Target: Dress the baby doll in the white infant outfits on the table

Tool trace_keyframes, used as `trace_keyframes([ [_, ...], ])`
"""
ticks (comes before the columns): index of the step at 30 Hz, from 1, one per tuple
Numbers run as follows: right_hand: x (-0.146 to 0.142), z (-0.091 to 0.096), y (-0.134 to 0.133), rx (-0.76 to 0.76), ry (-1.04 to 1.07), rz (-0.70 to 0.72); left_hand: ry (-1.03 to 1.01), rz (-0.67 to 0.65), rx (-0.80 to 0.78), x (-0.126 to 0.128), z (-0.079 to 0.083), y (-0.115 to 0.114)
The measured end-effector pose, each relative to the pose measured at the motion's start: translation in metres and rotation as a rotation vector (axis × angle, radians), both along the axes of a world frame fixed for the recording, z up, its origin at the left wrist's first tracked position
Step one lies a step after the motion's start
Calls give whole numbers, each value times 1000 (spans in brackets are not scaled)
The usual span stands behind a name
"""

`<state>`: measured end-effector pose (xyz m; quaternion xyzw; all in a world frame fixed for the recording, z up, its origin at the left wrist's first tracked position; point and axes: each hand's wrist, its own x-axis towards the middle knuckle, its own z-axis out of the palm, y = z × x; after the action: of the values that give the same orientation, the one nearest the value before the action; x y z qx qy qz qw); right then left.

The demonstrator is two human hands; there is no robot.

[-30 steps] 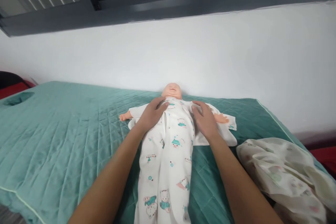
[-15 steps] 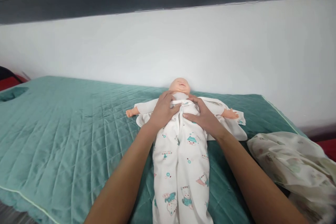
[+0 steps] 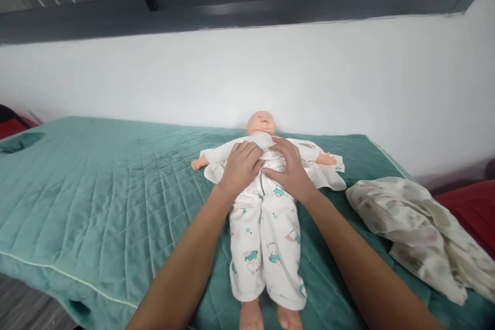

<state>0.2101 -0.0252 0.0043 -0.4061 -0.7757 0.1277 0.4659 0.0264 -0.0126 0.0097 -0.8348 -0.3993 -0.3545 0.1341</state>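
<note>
A baby doll (image 3: pixel 262 122) lies on its back on a green quilted bed (image 3: pixel 96 191), head toward the wall, arms spread. It wears a white printed romper (image 3: pixel 266 237) with cartoon animals. My left hand (image 3: pixel 240 167) rests on the doll's chest with fingers curled into the cloth. My right hand (image 3: pixel 288 170) lies beside it on the chest, fingers bent and pressing the fabric near the front opening. The two hands nearly touch at the middle of the garment. The doll's bare feet show at the bottom edge.
A crumpled pale printed cloth (image 3: pixel 413 227) lies on the bed to the right of the doll. A white wall runs behind the bed, with a dark window frame (image 3: pixel 247 5) above. Red surfaces show at the far left and far right.
Both hands have moved from the doll's sides inward to meet on the chest and gather the romper's front. The view has pulled back, so the doll's feet now show.
</note>
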Motion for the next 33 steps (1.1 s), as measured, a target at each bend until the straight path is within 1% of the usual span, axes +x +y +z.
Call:
trace_keyframes([
  [3, 0, -1, -4, 9, -65, -38, -15, -4, -1, -2, -3, -11],
  [7, 0, 1, -9, 47, -116, -72, -33, 42, -39, -10, -9, -22],
  [12, 0, 2, -18, 90, -165, -84, -80, 109, -110, -17, -15, -24],
  [14, 3, 1, -28, 103, -160, -98, -90, 117, -126, -18, -16, -23],
  [17, 5, -3, -50, 137, -133, -124, -93, 130, -134, -19, -16, -21],
  [20, 5, -7, -69, 141, -79, -98, -105, 128, -132, -21, -17, -20],
  [23, 3, -9, -76, 112, -44, -53, -144, 128, -127, -21, -21, -19],
  [25, 2, -9, -74, 84, -66, -65, -208, 126, -119, -20, -25, -18],
  [28, 2, -9, -69, -15, -132, -132, -317, 107, -96, -18, -30, -16],
  [30, 1, -9, -67, -98, -162, -203, -372, 114, -91, -15, -32, -14],
  [33, 1, -8, -61, -193, -128, -283, -450, 122, -105, -10, -30, -9],
])
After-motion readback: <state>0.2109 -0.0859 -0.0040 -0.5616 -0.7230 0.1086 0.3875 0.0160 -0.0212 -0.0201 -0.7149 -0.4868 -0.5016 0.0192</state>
